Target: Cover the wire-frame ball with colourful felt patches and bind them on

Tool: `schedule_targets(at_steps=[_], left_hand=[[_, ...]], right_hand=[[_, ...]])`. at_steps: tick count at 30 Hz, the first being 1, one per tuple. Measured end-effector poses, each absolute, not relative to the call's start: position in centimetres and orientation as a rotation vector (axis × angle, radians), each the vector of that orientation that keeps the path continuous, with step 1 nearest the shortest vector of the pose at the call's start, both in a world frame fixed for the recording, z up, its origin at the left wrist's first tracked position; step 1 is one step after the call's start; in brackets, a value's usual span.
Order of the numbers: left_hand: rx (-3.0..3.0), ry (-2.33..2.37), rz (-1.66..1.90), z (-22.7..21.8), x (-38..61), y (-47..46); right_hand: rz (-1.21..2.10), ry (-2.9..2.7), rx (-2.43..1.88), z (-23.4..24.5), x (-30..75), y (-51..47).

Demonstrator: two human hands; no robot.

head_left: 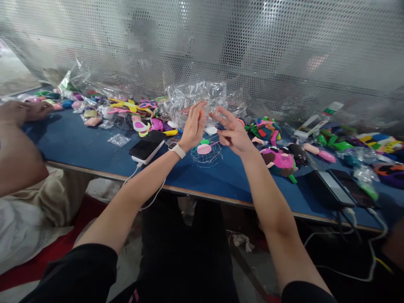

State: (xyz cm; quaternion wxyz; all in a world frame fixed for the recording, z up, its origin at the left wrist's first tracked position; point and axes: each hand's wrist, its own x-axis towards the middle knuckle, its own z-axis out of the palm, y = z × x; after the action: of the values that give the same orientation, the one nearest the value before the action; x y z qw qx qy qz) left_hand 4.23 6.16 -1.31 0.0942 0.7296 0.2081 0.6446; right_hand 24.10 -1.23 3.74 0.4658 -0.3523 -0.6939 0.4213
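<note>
My left hand point(194, 125) is raised above the blue table point(88, 147), fingers stretched up and together, a white band on its wrist. My right hand point(232, 132) faces it a little apart, fingers spread. Neither hand visibly holds anything. Just below and between them a round clear dish point(206, 155) sits on the table with a pink clay disc point(204, 148) and a small green piece on it. Behind my hands lies crumpled clear plastic wrap point(202, 99).
A phone on a white power bank point(147, 150) lies left of the dish, cable hanging over the edge. Colourful clay figures point(279, 160) and pieces crowd the right and back. Two dark phones point(334, 187) lie at right. Another person's arm point(19, 139) rests at far left. A perforated metal screen backs the table.
</note>
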Motion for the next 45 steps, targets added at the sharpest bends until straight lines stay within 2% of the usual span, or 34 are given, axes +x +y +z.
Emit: schedule_targets(at_steps=[6, 17, 22, 27, 30, 39, 45], left_hand=[[2.288, 0.559, 1.915, -1.7, 4.4, 6.1], [2.321, 0.73, 1.943, -1.4, 4.7, 5.9], [2.305, 0.717, 1.967, -1.1, 4.5, 6.3], [2.027, 0.839, 2.169, -1.2, 3.7, 7.2], [2.138, 0.775, 2.196, -1.3, 3.3, 7.0], [2.499, 0.638, 1.899, -1.3, 4.0, 5.9], [2.552, 0.675, 1.612, -1.0, 4.3, 5.4]], right_hand=[[1.177, -1.709, -0.805, 4.3, 23.5, -2.3], [1.462, -1.672, -0.679, 4.2, 23.2, -2.5], [1.458, -1.683, -0.673, 4.3, 22.8, -2.7], [1.367, -1.612, -0.688, 4.2, 22.7, -2.4], [1.3, -1.583, -0.704, 4.2, 22.8, -2.4], [1.367, -1.583, -0.654, 3.8, 22.6, -2.4], [1.097, -1.377, -0.856, 2.0, 22.6, 0.2]])
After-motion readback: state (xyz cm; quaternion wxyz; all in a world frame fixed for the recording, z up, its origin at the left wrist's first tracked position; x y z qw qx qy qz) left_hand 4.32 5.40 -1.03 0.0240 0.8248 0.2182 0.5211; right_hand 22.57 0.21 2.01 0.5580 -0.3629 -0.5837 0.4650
